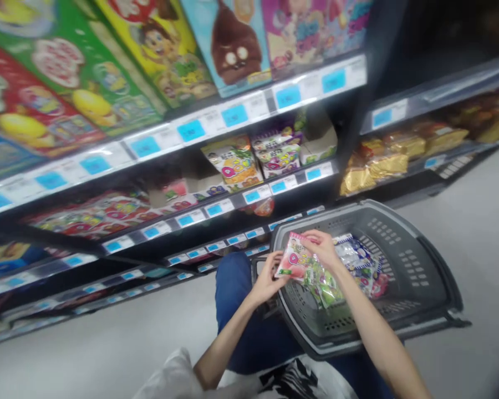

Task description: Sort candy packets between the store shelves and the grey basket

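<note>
Between my two hands is a pink candy bag [293, 259], held over the near left part of a grey shopping basket [432, 277]. My left hand [270, 279] grips the bag's left edge. On its upper right side, my right hand [322, 249] has its fingers closed. Below the bag, inside the basket, lie green candy bags [328, 289] and blue-and-white packets [353, 255]. Part of the basket's contents is hidden by my right forearm.
Store shelves run along the left and top, with an orange candy bag [233, 160], purple candy bags [276, 149] and large colourful boxes [170, 55]. Gold-wrapped packages [382, 160] sit on the right shelf. My knee [235, 293] is beside the basket.
</note>
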`<state>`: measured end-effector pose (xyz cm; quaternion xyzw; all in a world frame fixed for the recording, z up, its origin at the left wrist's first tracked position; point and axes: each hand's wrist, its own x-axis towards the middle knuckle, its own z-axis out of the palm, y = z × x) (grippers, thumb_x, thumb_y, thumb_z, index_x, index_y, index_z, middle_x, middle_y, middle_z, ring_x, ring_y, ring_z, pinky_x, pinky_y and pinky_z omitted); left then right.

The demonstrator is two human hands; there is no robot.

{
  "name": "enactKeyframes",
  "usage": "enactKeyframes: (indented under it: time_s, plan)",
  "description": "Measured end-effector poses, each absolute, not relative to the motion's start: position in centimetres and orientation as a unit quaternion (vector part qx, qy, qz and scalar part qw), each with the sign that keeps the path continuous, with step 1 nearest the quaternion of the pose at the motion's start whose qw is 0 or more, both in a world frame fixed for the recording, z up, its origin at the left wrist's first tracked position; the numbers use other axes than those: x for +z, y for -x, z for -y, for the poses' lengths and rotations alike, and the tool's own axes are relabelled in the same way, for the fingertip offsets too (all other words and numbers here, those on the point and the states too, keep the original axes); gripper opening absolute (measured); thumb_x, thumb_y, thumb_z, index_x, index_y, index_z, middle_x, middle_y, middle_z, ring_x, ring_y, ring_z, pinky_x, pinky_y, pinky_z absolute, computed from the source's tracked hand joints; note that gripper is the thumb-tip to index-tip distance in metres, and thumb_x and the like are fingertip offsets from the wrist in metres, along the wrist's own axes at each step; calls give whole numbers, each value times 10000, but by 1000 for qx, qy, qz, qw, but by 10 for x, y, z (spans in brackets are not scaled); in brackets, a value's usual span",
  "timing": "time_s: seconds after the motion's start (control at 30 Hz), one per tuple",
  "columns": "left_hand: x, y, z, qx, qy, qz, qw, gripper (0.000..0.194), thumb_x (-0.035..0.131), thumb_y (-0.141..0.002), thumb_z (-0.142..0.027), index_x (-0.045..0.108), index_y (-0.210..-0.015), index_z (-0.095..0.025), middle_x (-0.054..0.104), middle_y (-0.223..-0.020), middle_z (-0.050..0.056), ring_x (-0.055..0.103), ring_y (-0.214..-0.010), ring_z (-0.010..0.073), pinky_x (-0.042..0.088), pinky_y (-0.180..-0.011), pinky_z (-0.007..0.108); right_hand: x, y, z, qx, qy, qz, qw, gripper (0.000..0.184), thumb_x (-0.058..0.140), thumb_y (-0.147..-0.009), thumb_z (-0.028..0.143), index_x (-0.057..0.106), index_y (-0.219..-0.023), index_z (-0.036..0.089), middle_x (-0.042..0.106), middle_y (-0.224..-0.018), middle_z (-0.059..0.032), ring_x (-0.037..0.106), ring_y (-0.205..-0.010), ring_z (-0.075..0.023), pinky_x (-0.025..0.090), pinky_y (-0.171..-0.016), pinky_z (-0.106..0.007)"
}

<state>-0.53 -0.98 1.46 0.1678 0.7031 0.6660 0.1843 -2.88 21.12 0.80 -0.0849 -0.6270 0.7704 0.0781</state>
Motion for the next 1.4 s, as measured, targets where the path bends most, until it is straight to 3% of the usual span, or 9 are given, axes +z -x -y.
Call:
enactKeyframes:
  time_s: [0.13,0.27,0.47,0.7,0.77,0.87,1.0,1.2,1.4]
  plan:
    - [30,6,0,521,-238,-810,125,1025,851,-688,-350,280,-1534,-266,465,-1439,159,495,-1321,320,407,-1123,504,6,29,-207,732,92,671,78,310,865,-624,437,765,-771,183,742,-765,-72,656,-667,-191,512,-563,-267]
    - [22,2,-26,381,-212,-900,-3,1293,903,-591,-398,92,-1591,-280,388,-1488,168,421,-1367,369,388,-1116,573,7,28,-199,742,96,659,81,367,868,-618,478,734,-767,171,725,-742,-63,640,-634,-176,494,-527,-244]
    - [3,8,-42,254,-246,-927,-123,1009,782,-681,-228,271,-1542,-359,398,-1450,140,465,-1273,363,435,-1025,589,2,23,-198,779,38,623,50,385,868,-646,496,705,-797,181,720,-764,-60,653,-660,-164,511,-554,-220]
    - [23,28,4,324,-173,-903,-224,1049,806,-620,-269,286,-1531,-295,394,-1368,146,482,-1249,335,483,-1010,510,-5,29,-207,801,-20,598,-29,423,699,-844,529,653,-1104,199,747,-1021,-119,728,-861,-239,589,-740,-333]
    - [44,42,31,341,-136,-881,-300,1063,810,-607,-263,277,-1526,-251,397,-1347,159,491,-1245,338,480,-1013,509,-8,30,-206,753,-21,658,-11,415,657,-873,533,633,-1111,194,752,-972,-112,728,-792,-234,585,-710,-339]
    - [88,78,78,320,-95,-831,-445,1073,789,-622,-240,225,-1535,-216,440,-1311,164,494,-1244,337,451,-1041,531,-14,30,-205,567,-67,819,56,334,586,-918,498,658,-1069,209,759,-921,-87,725,-776,-232,558,-726,-333]
    - [152,135,129,270,0,-834,-481,1095,795,-680,-311,144,-1554,-202,349,-1505,193,263,-1464,375,231,-1211,552,-25,28,-203,321,-190,925,74,309,426,-999,376,683,-1090,232,765,-989,-72,737,-836,-247,514,-728,-321]
    - [195,196,167,251,24,-834,-490,1081,787,-707,-324,131,-1550,-153,245,-1590,206,91,-1537,367,138,-1256,508,-26,29,-202,243,-216,944,52,342,351,-1029,328,681,-1020,238,757,-868,-44,735,-795,-228,452,-661,-276]
    - [172,222,183,256,-15,-841,-477,940,828,-636,-323,383,-1446,-153,309,-1506,240,246,-1480,435,247,-1195,585,-21,30,-208,234,-189,953,38,323,359,-1023,309,672,-991,237,747,-861,-30,730,-816,-228,410,-666,-277]
